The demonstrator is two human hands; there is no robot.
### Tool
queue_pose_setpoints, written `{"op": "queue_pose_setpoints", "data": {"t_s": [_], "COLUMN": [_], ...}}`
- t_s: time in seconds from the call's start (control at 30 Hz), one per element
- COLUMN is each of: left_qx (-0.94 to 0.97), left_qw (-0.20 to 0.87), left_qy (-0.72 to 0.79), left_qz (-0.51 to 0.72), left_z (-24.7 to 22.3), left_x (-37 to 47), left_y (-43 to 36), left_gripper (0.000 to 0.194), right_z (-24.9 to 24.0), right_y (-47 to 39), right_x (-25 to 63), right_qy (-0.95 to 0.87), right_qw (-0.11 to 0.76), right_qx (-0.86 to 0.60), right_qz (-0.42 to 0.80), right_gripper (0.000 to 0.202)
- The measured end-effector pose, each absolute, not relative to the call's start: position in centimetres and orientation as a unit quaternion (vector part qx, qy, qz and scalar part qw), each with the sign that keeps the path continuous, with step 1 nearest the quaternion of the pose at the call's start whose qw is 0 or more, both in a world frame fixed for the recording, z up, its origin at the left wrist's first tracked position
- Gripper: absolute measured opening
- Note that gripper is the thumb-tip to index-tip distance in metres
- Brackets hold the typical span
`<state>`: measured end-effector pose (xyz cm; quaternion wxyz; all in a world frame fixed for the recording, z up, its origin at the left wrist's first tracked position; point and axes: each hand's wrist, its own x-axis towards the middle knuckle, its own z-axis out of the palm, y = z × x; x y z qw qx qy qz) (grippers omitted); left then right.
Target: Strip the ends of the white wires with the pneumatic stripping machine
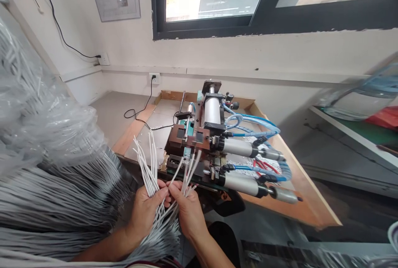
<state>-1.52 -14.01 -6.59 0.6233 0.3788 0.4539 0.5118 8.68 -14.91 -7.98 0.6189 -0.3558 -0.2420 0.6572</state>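
My left hand (148,204) is closed around a bundle of thin white cables (146,168), whose loose ends fan out upward. Close beside it, my right hand (186,206) grips more white cables (190,175), their ends pointing up toward the machine. Thumbs and fingertips of both hands nearly meet, with a single cable standing between them. Below the hands the cables run down into a thick bunch (164,235) over the lap. Just ahead sits a bench machine (192,139) with silver air cylinders (238,147) and blue hoses (264,125).
A wooden-rimmed bench (311,210) carries the machine and small white scraps. Large bundles of grey cable (56,201), partly wrapped in clear plastic (62,131), fill the left side. At right is a shelf (351,127) with a large clear bottle. A black power cord (151,94) reaches a wall socket.
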Motion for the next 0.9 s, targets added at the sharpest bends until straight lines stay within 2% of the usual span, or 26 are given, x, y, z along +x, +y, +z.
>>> {"op": "queue_pose_setpoints", "data": {"t_s": [0.2,0.4,0.67,0.9], "left_qx": [0.326,0.333,0.352,0.421], "left_qw": [0.603,0.601,0.614,0.589], "left_qy": [0.466,0.449,0.444,0.467], "left_qz": [0.559,0.572,0.549,0.508], "left_z": [-5.6,-5.1,-5.0,-5.9], "left_x": [-1.7,-1.6,-1.0,-1.4], "left_y": [-13.5,-12.8,-12.5,-13.1], "left_gripper": [0.038,0.026,0.024,0.014], "right_z": [-7.7,-7.3,-6.8,-6.8], "right_y": [-14.6,-13.3,-12.6,-12.6], "right_x": [9.0,9.3,9.5,9.7], "right_qy": [-0.170,-0.098,-0.021,-0.058], "right_qw": [0.687,0.702,0.679,0.637], "right_qx": [-0.425,-0.417,-0.366,-0.351], "right_qz": [0.563,0.568,0.635,0.684], "right_gripper": [0.020,0.022,0.023,0.026]}}
